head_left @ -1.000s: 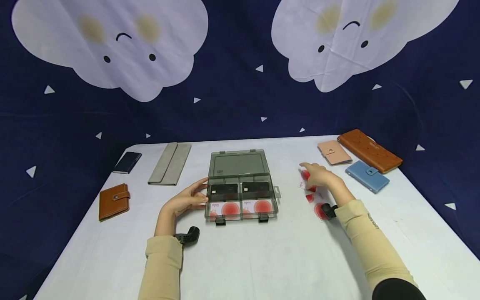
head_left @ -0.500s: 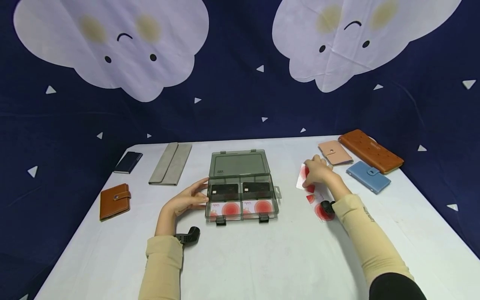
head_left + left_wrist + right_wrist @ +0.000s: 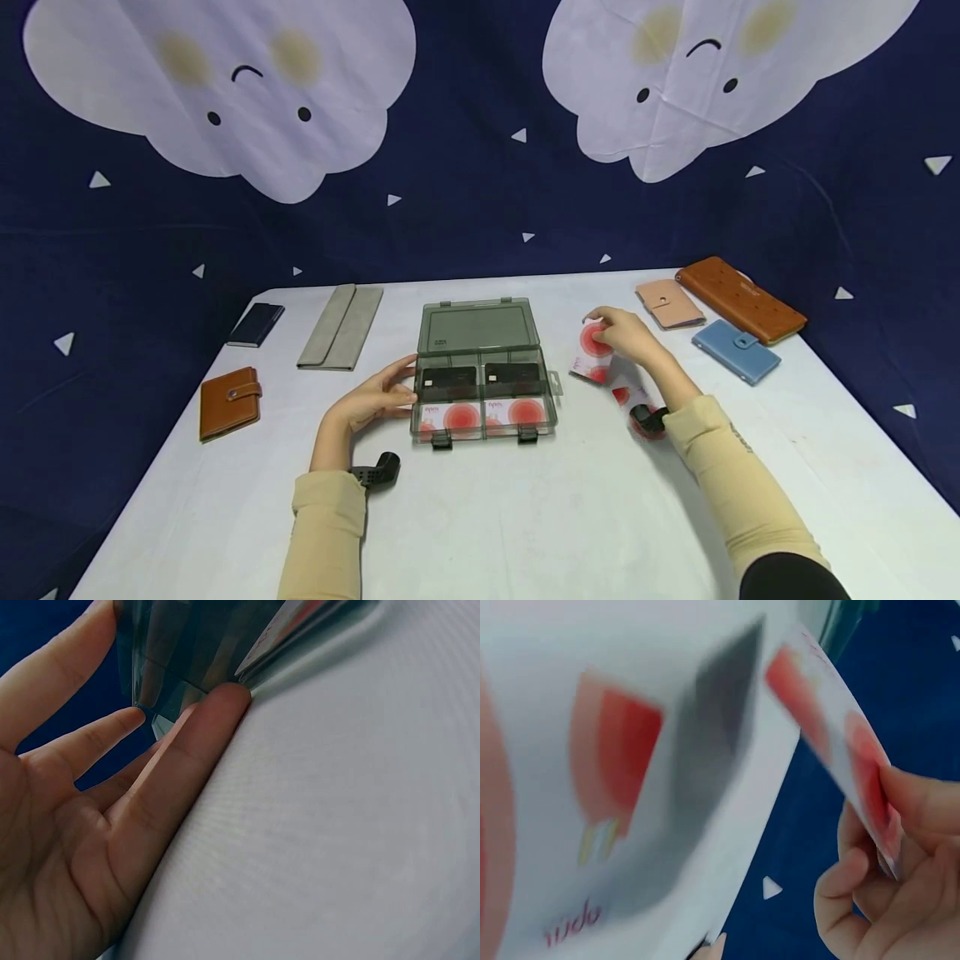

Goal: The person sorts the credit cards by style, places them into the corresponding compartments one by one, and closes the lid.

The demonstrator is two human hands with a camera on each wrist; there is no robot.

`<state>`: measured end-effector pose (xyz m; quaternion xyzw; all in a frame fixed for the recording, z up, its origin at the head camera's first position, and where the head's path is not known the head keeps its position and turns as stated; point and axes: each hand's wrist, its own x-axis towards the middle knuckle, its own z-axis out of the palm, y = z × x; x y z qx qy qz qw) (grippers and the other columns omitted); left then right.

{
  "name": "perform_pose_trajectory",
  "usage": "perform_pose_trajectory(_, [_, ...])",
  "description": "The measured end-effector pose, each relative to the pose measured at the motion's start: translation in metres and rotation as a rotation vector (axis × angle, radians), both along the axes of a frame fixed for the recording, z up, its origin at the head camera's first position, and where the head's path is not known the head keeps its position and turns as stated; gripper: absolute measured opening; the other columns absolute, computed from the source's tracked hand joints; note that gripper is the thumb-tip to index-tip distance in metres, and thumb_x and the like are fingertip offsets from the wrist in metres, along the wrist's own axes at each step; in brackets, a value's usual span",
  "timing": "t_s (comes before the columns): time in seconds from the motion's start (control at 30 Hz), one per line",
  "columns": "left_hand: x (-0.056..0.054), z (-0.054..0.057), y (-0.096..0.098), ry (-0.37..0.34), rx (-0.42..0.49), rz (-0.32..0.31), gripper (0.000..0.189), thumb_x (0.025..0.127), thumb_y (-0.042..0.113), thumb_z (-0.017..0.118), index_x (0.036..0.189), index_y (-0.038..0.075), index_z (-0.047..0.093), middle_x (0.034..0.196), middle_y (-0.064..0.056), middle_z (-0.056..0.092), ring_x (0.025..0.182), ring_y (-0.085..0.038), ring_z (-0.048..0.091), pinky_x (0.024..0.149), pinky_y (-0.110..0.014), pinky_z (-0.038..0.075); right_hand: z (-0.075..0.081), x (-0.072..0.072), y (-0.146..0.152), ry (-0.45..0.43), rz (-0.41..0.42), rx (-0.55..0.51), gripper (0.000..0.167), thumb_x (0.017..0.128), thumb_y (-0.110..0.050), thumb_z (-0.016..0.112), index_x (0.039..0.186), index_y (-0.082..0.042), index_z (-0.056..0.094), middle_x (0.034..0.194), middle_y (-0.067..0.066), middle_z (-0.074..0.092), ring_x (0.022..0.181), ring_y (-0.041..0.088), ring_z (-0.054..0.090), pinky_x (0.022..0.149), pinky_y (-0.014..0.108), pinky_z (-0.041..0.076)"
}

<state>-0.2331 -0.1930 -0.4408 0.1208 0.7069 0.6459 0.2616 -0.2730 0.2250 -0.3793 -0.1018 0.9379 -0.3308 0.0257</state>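
Observation:
My left hand (image 3: 375, 396) touches the left side of a translucent grey-green compartment box (image 3: 517, 435) with nearly straight fingers; its thumb (image 3: 187, 754) lies against the lower edge in the left wrist view. The box's lid (image 3: 480, 327) is folded back. Its back compartments hold black cards (image 3: 448, 382); its front ones hold red-and-white cards (image 3: 461, 416). My right hand (image 3: 628, 335) pinches a red-and-white card (image 3: 592, 354) (image 3: 840, 735) between thumb and fingers, tilted above the table. Another such card (image 3: 624, 393) lies beneath the right wrist, partly hidden by the wrist camera.
At right lie a pink card holder (image 3: 669, 304), a long brown wallet (image 3: 738, 300) and a blue wallet (image 3: 737, 352). At left lie a dark booklet (image 3: 255, 324), a grey folder (image 3: 341, 327) and a brown wallet (image 3: 228, 404). A dark cloth with clouds hangs behind the white table (image 3: 480, 517).
My right hand has taken hold of one red-and-white card and lifted it, moving slightly left towards the box. My left hand has stayed at the box.

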Motion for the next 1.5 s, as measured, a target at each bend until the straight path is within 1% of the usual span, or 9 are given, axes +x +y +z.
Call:
perform_pose_trajectory(0.13, [0.000, 0.001, 0.000, 0.009, 0.003, -0.007, 0.081, 0.086, 0.005, 0.061, 0.150, 0.012, 0.011, 0.149, -0.021, 0.012, 0.090, -0.011, 0.053, 0.088, -0.043, 0.050, 0.007, 0.007, -0.011, 0.016, -0.034, -0.102, 0.048, 0.086, -0.001, 0.053, 0.133, -0.006, 0.047, 0.076, 0.010, 0.048, 0.064, 0.019, 0.043, 0.060, 0.030, 0.039])
perform_pose_trajectory(0.23, [0.000, 0.001, 0.000, 0.011, 0.004, -0.010, 0.081, 0.086, 0.005, 0.061, 0.150, 0.012, 0.011, 0.149, -0.021, 0.012, 0.090, -0.010, 0.053, 0.089, -0.043, 0.049, 0.011, 0.013, -0.020, 0.025, -0.051, -0.163, 0.046, 0.086, -0.001, 0.055, 0.131, -0.009, 0.050, 0.088, 0.014, 0.054, 0.072, 0.021, 0.045, 0.063, 0.029, 0.039])
perform_pose_trajectory(0.33, [0.000, 0.000, 0.000, 0.008, 0.004, -0.008, 0.082, 0.086, 0.006, 0.062, 0.150, 0.012, 0.011, 0.149, -0.020, 0.012, 0.089, -0.010, 0.054, 0.089, -0.043, 0.049, 0.013, 0.019, -0.030, 0.019, -0.064, -0.248, 0.038, 0.086, -0.002, 0.056, 0.124, -0.006, 0.055, 0.089, 0.013, 0.057, 0.074, 0.019, 0.047, 0.065, 0.029, 0.040])
perform_pose_trajectory(0.47, [0.000, 0.000, 0.000, 0.009, 0.000, -0.006, 0.082, 0.086, 0.006, 0.063, 0.150, 0.013, 0.011, 0.149, -0.020, 0.013, 0.089, -0.010, 0.054, 0.089, -0.043, 0.049, 0.012, 0.027, -0.045, -0.055, -0.029, -0.484, 0.033, 0.087, -0.001, 0.055, 0.120, 0.004, 0.051, 0.070, 0.002, 0.054, 0.064, 0.009, 0.051, 0.063, 0.025, 0.046])
perform_pose_trajectory(0.6, [-0.001, -0.001, 0.000, 0.013, -0.003, -0.008, 0.081, 0.086, 0.006, 0.062, 0.150, 0.013, 0.011, 0.149, -0.021, 0.013, 0.090, -0.011, 0.053, 0.089, -0.043, 0.049, 0.011, 0.038, -0.065, -0.152, 0.037, -0.606, 0.030, 0.089, -0.002, 0.052, 0.116, 0.010, 0.048, 0.071, -0.003, 0.057, 0.064, 0.007, 0.052, 0.062, 0.024, 0.045])
perform_pose_trajectory(0.73, [-0.001, -0.001, 0.000, 0.012, 0.002, -0.008, 0.081, 0.086, 0.005, 0.062, 0.150, 0.013, 0.011, 0.149, -0.021, 0.013, 0.090, -0.011, 0.054, 0.089, -0.044, 0.049, 0.009, 0.051, -0.087, -0.217, 0.133, -0.576, 0.025, 0.089, -0.003, 0.051, 0.112, 0.009, 0.050, 0.074, -0.001, 0.057, 0.064, 0.011, 0.049, 0.063, 0.026, 0.044])
perform_pose_trajectory(0.87, [0.000, -0.001, 0.000, 0.010, 0.002, -0.007, 0.081, 0.086, 0.004, 0.061, 0.149, 0.013, 0.012, 0.149, -0.021, 0.014, 0.090, -0.011, 0.054, 0.089, -0.043, 0.049, 0.004, 0.061, -0.109, -0.233, 0.211, -0.535, 0.018, 0.089, -0.001, 0.054, 0.106, 0.007, 0.055, 0.081, 0.007, 0.058, 0.065, 0.013, 0.054, 0.064, 0.029, 0.052])
perform_pose_trajectory(1.17, [-0.001, -0.002, -0.001, 0.014, 0.000, -0.011, 0.082, 0.086, 0.005, 0.062, 0.149, 0.011, 0.011, 0.149, -0.022, 0.012, 0.091, -0.011, 0.053, 0.088, -0.043, 0.050, -0.009, 0.070, -0.134, -0.220, 0.255, -0.457, 0.010, 0.086, 0.002, 0.060, 0.095, 0.002, 0.064, 0.081, 0.012, 0.062, 0.066, 0.019, 0.064, 0.066, 0.039, 0.057])
perform_pose_trajectory(1.5, [-0.001, -0.002, -0.001, 0.016, -0.014, -0.010, 0.081, 0.086, 0.006, 0.061, 0.150, 0.013, 0.011, 0.150, -0.020, 0.012, 0.091, -0.011, 0.053, 0.089, -0.044, 0.049, -0.015, 0.071, -0.142, -0.079, 0.336, -0.112, 0.013, 0.085, -0.003, 0.063, 0.095, -0.008, 0.069, 0.081, 0.002, 0.067, 0.069, 0.012, 0.061, 0.057, 0.021, 0.049])
